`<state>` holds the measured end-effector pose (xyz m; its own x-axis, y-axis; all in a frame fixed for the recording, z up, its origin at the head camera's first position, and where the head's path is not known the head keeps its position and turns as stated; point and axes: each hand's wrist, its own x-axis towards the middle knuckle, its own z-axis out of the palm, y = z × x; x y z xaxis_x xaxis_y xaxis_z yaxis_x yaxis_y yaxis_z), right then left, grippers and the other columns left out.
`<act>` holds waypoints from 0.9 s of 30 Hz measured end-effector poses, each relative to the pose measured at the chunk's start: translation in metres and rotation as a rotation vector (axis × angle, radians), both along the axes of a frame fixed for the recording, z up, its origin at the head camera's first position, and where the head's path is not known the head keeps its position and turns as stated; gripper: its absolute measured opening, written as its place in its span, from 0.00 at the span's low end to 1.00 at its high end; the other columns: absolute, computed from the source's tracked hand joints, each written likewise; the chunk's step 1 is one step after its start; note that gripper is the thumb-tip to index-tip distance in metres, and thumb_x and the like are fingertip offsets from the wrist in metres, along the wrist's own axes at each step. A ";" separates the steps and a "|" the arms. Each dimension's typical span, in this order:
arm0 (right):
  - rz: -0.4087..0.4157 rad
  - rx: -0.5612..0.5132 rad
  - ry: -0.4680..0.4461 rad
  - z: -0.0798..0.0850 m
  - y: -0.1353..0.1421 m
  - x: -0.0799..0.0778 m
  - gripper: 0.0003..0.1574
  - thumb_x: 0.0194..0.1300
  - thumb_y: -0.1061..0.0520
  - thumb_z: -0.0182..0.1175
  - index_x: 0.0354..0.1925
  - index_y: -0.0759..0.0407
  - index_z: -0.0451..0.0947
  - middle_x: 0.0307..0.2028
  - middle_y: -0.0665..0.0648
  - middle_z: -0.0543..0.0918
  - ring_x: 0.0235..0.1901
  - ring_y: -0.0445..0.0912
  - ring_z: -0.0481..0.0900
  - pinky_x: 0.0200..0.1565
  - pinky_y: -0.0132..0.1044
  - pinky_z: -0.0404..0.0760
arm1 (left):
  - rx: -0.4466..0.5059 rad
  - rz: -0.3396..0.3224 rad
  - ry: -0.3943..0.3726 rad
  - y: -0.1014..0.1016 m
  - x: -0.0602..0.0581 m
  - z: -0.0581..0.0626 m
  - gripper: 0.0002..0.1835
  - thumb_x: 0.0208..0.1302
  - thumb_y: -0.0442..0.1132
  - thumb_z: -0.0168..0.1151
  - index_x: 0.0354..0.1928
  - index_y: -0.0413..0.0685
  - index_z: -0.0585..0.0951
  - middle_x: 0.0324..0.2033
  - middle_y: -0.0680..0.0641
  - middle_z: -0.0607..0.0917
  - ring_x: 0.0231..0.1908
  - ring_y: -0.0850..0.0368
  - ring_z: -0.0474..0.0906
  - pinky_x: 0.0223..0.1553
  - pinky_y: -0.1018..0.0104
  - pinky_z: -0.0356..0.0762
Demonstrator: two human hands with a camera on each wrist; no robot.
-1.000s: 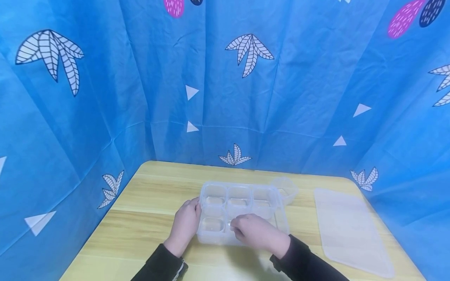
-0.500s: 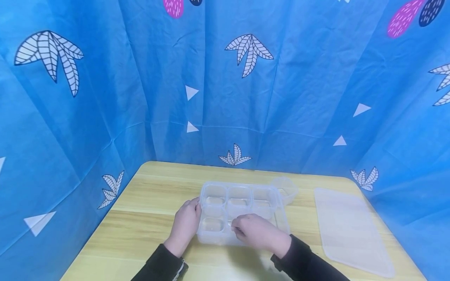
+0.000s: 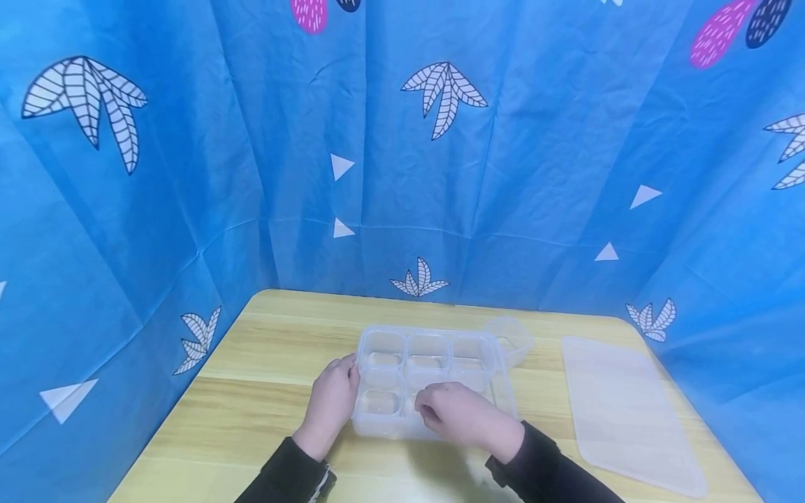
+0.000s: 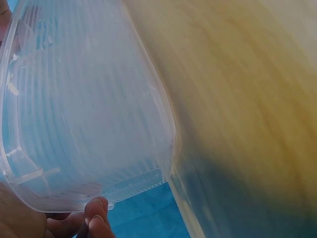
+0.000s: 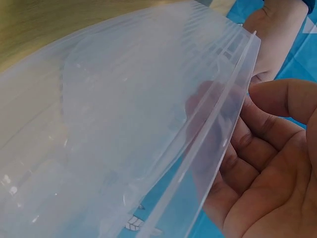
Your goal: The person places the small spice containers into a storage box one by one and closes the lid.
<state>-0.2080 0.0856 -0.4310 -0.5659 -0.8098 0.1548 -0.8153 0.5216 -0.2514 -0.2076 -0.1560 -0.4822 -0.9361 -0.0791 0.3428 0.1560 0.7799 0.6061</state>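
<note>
Clear plastic, the divided box (image 3: pixel 376 427) sat on the desk (image 3: pixel 383 478), pinched near its front by the right grip (image 3: pixel 462 413) and held at its left edge by the left grip (image 3: pixel 333 395). An uneven tug, I judged, might have jolted the small tub (image 3: pixel 512 340) beyond.

Dressed in black, long-sleeved on both sides — wears a left sleeve (image 3: pixel 279 471) with a thin pale strip (image 3: pixel 319 485) near its end, too fine to make out, and a right sleeve (image 3: pixel 550 467) with an uneven, folded-looking edge — plain black elsewhere.
</note>
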 end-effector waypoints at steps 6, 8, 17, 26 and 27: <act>-0.022 -0.014 -0.017 0.001 0.002 0.000 0.11 0.66 0.65 0.59 0.29 0.52 0.76 0.23 0.40 0.70 0.26 0.34 0.67 0.34 0.27 0.76 | -0.004 -0.002 -0.004 -0.001 0.000 0.000 0.18 0.76 0.35 0.50 0.58 0.28 0.78 0.45 0.33 0.84 0.46 0.38 0.83 0.48 0.47 0.83; -0.026 -0.023 -0.018 0.002 0.003 0.000 0.09 0.66 0.65 0.59 0.30 0.53 0.77 0.24 0.40 0.71 0.26 0.34 0.67 0.34 0.27 0.76 | -0.001 -0.003 -0.006 -0.001 0.000 0.000 0.18 0.76 0.35 0.49 0.58 0.28 0.78 0.45 0.33 0.84 0.45 0.39 0.83 0.48 0.47 0.83; -0.025 -0.071 0.024 0.011 0.008 0.002 0.07 0.65 0.66 0.60 0.33 0.55 0.79 0.27 0.43 0.76 0.29 0.35 0.71 0.37 0.29 0.78 | 0.008 -0.006 -0.013 -0.002 -0.002 -0.002 0.18 0.76 0.35 0.50 0.59 0.29 0.78 0.45 0.34 0.84 0.46 0.39 0.83 0.49 0.47 0.83; -0.070 -0.150 0.073 0.026 0.023 -0.004 0.07 0.64 0.68 0.61 0.36 0.57 0.82 0.30 0.46 0.80 0.32 0.37 0.76 0.39 0.32 0.81 | -0.007 -0.011 0.003 -0.003 -0.004 -0.002 0.18 0.76 0.35 0.50 0.58 0.29 0.78 0.43 0.35 0.85 0.44 0.40 0.84 0.47 0.48 0.84; -0.076 -0.153 0.075 0.027 0.025 -0.005 0.07 0.64 0.68 0.61 0.36 0.57 0.82 0.30 0.47 0.81 0.32 0.37 0.78 0.39 0.32 0.82 | -0.010 -0.011 0.005 -0.002 -0.004 -0.002 0.18 0.76 0.35 0.50 0.58 0.29 0.78 0.43 0.35 0.85 0.44 0.40 0.84 0.47 0.48 0.84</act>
<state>-0.2129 0.1105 -0.4039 -0.6068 -0.7289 0.3170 -0.7945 0.5430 -0.2720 -0.2114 -0.1585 -0.4845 -0.9351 -0.0657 0.3482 0.1673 0.7844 0.5973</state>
